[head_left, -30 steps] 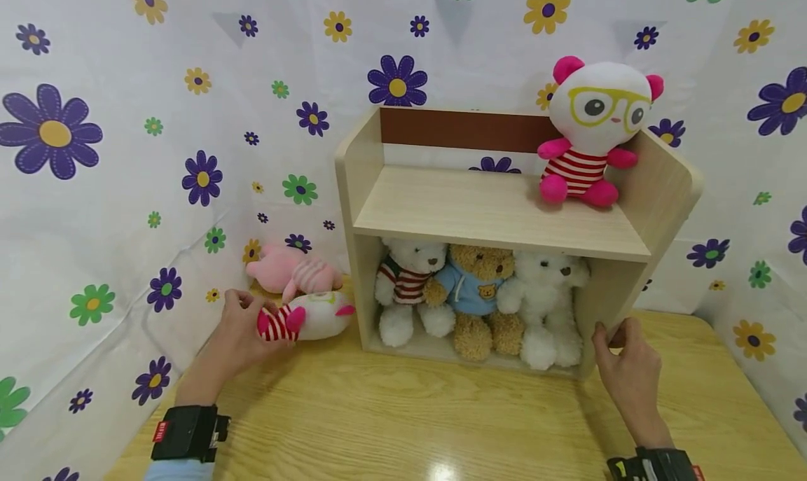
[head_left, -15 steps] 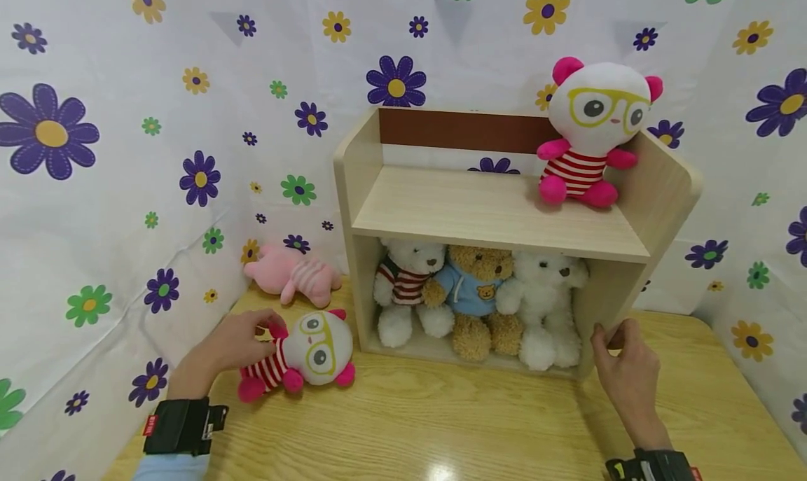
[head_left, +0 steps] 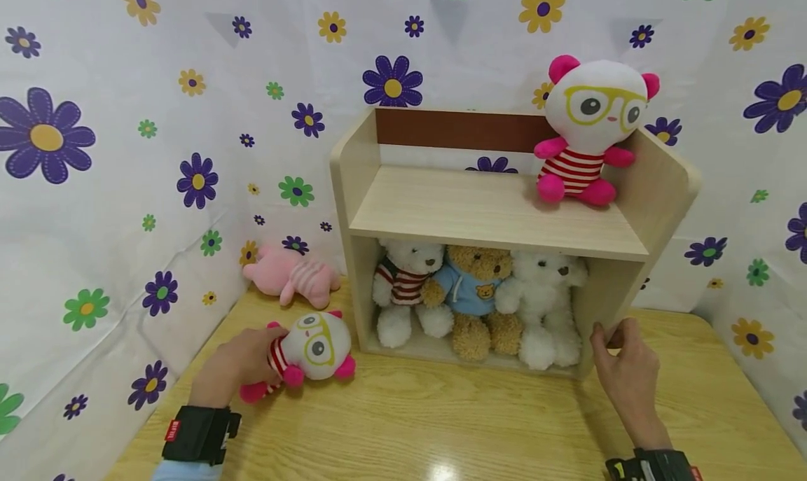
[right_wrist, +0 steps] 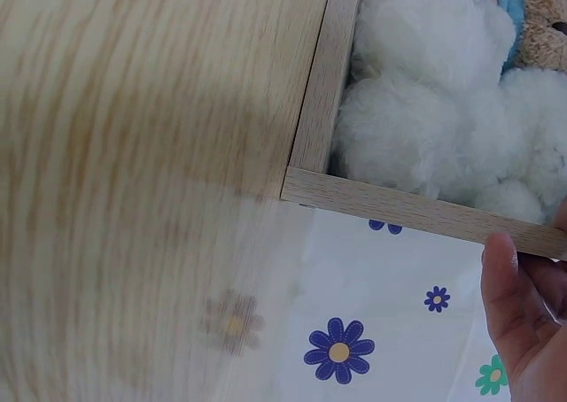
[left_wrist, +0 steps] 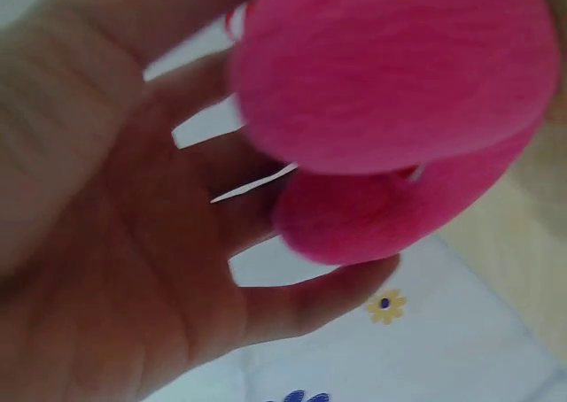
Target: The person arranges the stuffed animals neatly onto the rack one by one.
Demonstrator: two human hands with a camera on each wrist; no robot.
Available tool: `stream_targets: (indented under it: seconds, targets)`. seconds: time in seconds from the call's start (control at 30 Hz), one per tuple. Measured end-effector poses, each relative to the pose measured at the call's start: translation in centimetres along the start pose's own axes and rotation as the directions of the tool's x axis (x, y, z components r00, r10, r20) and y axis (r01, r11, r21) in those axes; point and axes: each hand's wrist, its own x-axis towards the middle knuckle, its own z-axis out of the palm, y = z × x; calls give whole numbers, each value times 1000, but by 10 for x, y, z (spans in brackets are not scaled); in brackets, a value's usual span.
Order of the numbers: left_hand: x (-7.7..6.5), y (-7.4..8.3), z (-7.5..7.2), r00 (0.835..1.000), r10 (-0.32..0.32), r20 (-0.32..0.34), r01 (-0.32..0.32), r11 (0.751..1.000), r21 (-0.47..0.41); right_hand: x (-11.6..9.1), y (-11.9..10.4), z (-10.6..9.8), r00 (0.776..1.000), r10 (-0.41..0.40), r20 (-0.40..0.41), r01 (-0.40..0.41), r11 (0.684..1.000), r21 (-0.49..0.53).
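Note:
My left hand point(head_left: 238, 363) grips the striped body of a plush panda point(head_left: 320, 346) lying on the table left of the shelf. Its white head with yellow glasses faces up and points right. Close up in the left wrist view are the panda's pink feet point(left_wrist: 390, 74), with my fingers spread behind them. With thumb and fingers my right hand point(head_left: 630, 379) pinches the front edge of the right side panel of a wooden shelf point(head_left: 498, 211). The right wrist view has my thumb point(right_wrist: 503, 278) against that panel; some fingers are hidden.
A pink plush toy point(head_left: 296, 274) lies behind the panda by the flowered backdrop. Another plush panda point(head_left: 580, 134) sits upper right on the shelf. The lower compartment holds a bear in a striped sweater point(head_left: 410, 292), a brown bear point(head_left: 473, 302) and a white bear point(head_left: 547, 309).
The panda by my left hand has come forward from beside the pink toy and turned face up. My left hand has shifted its grip further over the body. The right hand stays put.

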Motion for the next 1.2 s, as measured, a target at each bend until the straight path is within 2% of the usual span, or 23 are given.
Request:
stream_targets:
  seconds: [0.1,0.23,0.4,0.57,0.7,1.0,1.2]
  targets:
    - [1,-3,4,999,10,-44,-10,1000,4,0,-2,-1,1000,0,9,0,1000,0]
    - [2,-10,8,995,53,-89,-54,998,-13,0,-3,-1,1000,-14,9,13,1000,11]
    - [2,-20,13,988,114,-107,-122,990,-65,-1,-1,1,999,-38,-1,38,999,10]
    - [1,-24,13,980,167,-112,-176,982,-73,-2,0,1,999,-36,-4,36,999,6]
    - [-1,-21,11,978,192,-83,-199,976,-92,-2,0,1,999,-36,-7,36,999,1]
    - [-5,-9,7,970,243,21,-234,949,-212,-1,0,1,999,-40,-3,40,999,-1]
    - [-12,-4,5,966,244,85,-213,939,-271,-1,0,1,999,-50,-8,50,999,5]
